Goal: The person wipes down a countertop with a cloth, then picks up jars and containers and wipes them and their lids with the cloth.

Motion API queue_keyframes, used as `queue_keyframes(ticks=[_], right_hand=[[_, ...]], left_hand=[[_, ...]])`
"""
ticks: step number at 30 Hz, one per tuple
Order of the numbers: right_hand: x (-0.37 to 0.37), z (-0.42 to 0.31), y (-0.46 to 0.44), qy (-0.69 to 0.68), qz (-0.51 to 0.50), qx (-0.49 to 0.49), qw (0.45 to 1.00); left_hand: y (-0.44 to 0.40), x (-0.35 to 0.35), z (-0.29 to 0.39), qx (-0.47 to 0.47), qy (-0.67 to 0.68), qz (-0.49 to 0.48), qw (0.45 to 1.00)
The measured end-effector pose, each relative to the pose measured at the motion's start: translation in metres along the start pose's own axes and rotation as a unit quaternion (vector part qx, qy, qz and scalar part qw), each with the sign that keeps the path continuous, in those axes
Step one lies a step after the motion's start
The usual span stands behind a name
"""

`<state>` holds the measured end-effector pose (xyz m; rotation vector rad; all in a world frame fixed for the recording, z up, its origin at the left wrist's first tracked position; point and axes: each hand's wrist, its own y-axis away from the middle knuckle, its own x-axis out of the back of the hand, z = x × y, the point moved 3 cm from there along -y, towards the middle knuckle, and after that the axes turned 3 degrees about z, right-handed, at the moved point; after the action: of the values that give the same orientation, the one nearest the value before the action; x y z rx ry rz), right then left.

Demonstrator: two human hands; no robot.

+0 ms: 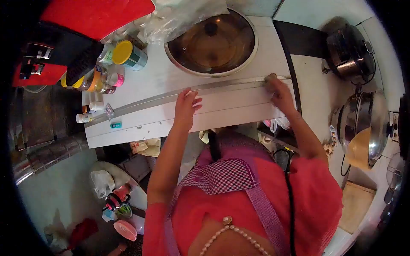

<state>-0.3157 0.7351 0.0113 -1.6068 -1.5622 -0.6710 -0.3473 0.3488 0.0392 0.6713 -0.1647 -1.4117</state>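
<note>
My right hand is closed on a small greyish-brown wad, which rests at the right end of the white tabletop, by the grey strip along it. Whether the wad is a rag or a scouring pad, I cannot tell. Over the middle of the same tabletop, my left hand is open, fingers bent and apart, with nothing in it. Behind both hands lies a large round pan with a glass lid. A small teal box and a blister pack of pills sit left of my left hand.
Jars and bottles, among them a yellow-lidded tub, line the left side. A clear plastic bag overlaps the lid. On the right counter stand a dark cooker and a lidded steel pan. A cutting board lies nearer.
</note>
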Motion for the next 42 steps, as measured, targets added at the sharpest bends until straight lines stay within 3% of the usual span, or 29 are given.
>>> queue_keyframes(ticks=[1,2,3,5,8,11,13,16,20,21,24,26,28,29,30,31,33,35,38,39,42], right_hand=[[0.020,0.005,0.001,-0.041,0.079,-0.020,0.996],[0.031,0.024,0.012,0.032,0.215,-0.063,0.974],[0.051,0.034,0.013,0.049,0.251,-0.052,0.965],[0.072,0.084,0.028,0.022,0.297,-0.198,0.934],[0.054,0.165,0.053,0.180,0.266,-0.239,0.917],[0.041,0.153,0.027,0.312,0.227,-0.263,0.884],[0.045,0.175,-0.007,0.301,0.228,-0.251,0.891],[0.058,0.202,-0.073,0.362,0.137,-0.137,0.912],[0.057,0.321,-0.181,0.335,0.149,-0.077,0.927],[0.047,0.325,-0.203,0.278,0.131,-0.069,0.949],[0.045,0.288,-0.260,-0.018,-0.006,-0.099,0.995],[0.047,0.190,-0.273,-0.242,-0.104,-0.217,0.940],[0.028,0.154,-0.269,-0.303,-0.083,-0.175,0.933],[0.035,0.124,-0.258,-0.291,-0.074,-0.222,0.928],[0.026,0.137,-0.254,-0.221,-0.081,-0.150,0.960],[0.010,0.157,-0.250,-0.147,-0.087,-0.075,0.982],[-0.006,0.164,-0.238,-0.029,-0.093,0.057,0.994],[-0.015,0.138,-0.215,0.033,-0.094,0.151,0.983],[-0.008,0.102,-0.179,0.059,-0.097,0.232,0.966],[0.009,0.085,-0.181,-0.042,-0.194,0.088,0.976],[0.043,0.134,-0.220,-0.167,-0.090,0.030,0.981]], left_hand=[[-0.009,-0.007,0.001,-0.008,-0.003,-0.007,1.000],[-0.017,-0.015,0.001,-0.015,-0.007,-0.013,1.000],[-0.024,-0.021,0.000,-0.017,0.007,-0.012,1.000],[-0.035,-0.032,0.000,-0.023,0.035,-0.007,0.999],[-0.044,-0.051,0.005,0.006,0.045,0.015,0.999],[-0.056,-0.055,-0.002,-0.015,0.046,0.042,0.998],[-0.055,-0.066,-0.002,-0.034,0.071,0.081,0.994],[-0.057,-0.075,-0.005,-0.050,0.101,0.128,0.985],[-0.049,-0.084,-0.013,-0.049,0.094,0.157,0.982],[-0.047,-0.086,-0.016,-0.049,0.101,0.167,0.980],[-0.034,-0.115,-0.020,-0.048,0.157,0.172,0.971],[-0.037,-0.122,-0.039,-0.066,0.181,0.157,0.969],[-0.016,-0.124,-0.024,-0.036,0.114,0.230,0.966],[-0.009,-0.123,-0.019,-0.019,0.080,0.263,0.961],[-0.017,-0.105,-0.020,-0.143,-0.094,0.363,0.916],[-0.030,-0.090,-0.015,-0.253,-0.260,0.443,0.819],[-0.012,-0.090,0.061,-0.403,-0.317,0.406,0.756],[-0.026,-0.092,0.101,-0.412,-0.397,0.396,0.718],[-0.047,-0.107,0.129,-0.322,-0.534,0.339,0.704],[-0.053,-0.108,0.126,-0.345,-0.515,0.337,0.708],[-0.063,-0.114,0.117,-0.444,-0.440,0.297,0.722]])
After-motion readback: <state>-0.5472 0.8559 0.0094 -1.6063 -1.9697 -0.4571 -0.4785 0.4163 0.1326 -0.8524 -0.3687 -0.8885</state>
